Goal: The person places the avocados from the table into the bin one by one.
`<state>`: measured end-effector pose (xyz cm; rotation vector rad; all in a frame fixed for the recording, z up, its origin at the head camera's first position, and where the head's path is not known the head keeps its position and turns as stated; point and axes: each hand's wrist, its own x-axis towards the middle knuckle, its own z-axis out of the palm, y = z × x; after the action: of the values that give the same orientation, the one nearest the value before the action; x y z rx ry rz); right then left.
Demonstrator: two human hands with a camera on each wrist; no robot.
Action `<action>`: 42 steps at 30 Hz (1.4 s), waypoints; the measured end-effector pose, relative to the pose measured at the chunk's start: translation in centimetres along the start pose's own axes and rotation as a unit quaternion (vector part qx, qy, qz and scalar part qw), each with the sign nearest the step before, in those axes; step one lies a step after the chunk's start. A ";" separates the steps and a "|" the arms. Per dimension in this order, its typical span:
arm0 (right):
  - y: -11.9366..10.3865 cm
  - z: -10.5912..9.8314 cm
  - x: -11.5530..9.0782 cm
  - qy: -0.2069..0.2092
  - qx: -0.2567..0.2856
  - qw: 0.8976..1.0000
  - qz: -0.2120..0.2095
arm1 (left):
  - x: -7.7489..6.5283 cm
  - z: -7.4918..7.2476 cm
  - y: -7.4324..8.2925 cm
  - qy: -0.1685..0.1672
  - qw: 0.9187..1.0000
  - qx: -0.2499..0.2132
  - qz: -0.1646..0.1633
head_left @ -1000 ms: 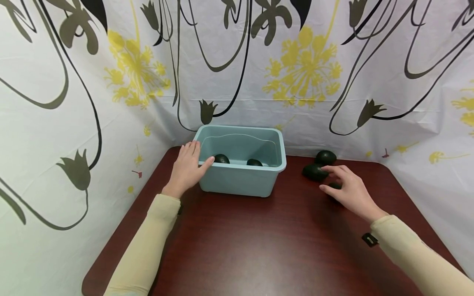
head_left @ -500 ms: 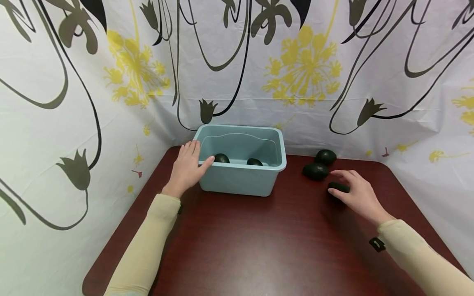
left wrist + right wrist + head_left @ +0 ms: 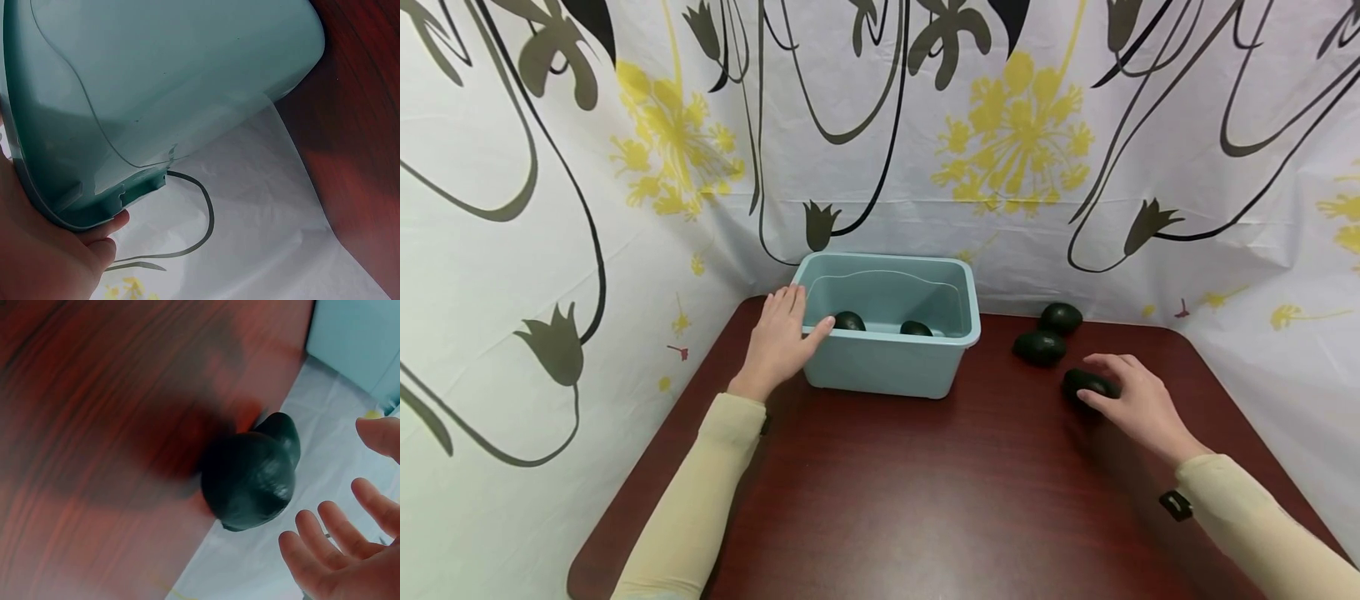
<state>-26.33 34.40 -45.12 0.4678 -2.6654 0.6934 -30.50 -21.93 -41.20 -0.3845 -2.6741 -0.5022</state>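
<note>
My left hand (image 3: 778, 340) rests at the near left corner of a light teal plastic bin (image 3: 880, 367), its fingers fairly straight along the side and the thumb at the front rim. The left wrist view shows fingertips (image 3: 115, 225) just under the bin's rim. Over on the right, my right hand (image 3: 1138, 404) hovers around a dark green avocado (image 3: 1081, 383), fingers loosely bent. In the right wrist view a gap shows between the spread fingertips and this avocado (image 3: 247, 481). Two avocados lie inside the bin, a left one (image 3: 848, 321) and a right one (image 3: 915, 328).
Two more avocados lie together to the right of the bin, one nearer (image 3: 1039, 348) and one farther (image 3: 1060, 318). The dark red wooden table (image 3: 910, 500) ends at a white patterned curtain (image 3: 865, 175) at the back and sides.
My right hand has drawn back from the paired avocados and moved slightly right and nearer, so more of the avocado beside it shows. The left hand and bin stay put.
</note>
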 end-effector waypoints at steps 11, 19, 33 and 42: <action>1.5 0.1 -0.7 0.000 -0.017 1.000 0.016 | 0.0 -0.1 0.0 -0.003 1.000 -0.001 -0.002; 2.8 0.6 -1.0 -0.006 -0.022 0.999 0.024 | 0.0 0.0 0.0 0.002 1.000 0.001 0.002; 4.7 1.6 -0.9 -0.014 -0.017 0.999 0.036 | 0.0 0.0 0.0 0.002 1.000 -0.003 0.002; 4.9 2.2 -0.5 -0.027 -0.004 0.999 0.046 | 0.0 -0.1 0.0 0.000 1.000 0.002 0.004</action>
<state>-28.36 37.43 -49.05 0.3693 -2.7545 0.7044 -30.44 -21.98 -41.14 -0.3943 -2.6713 -0.4955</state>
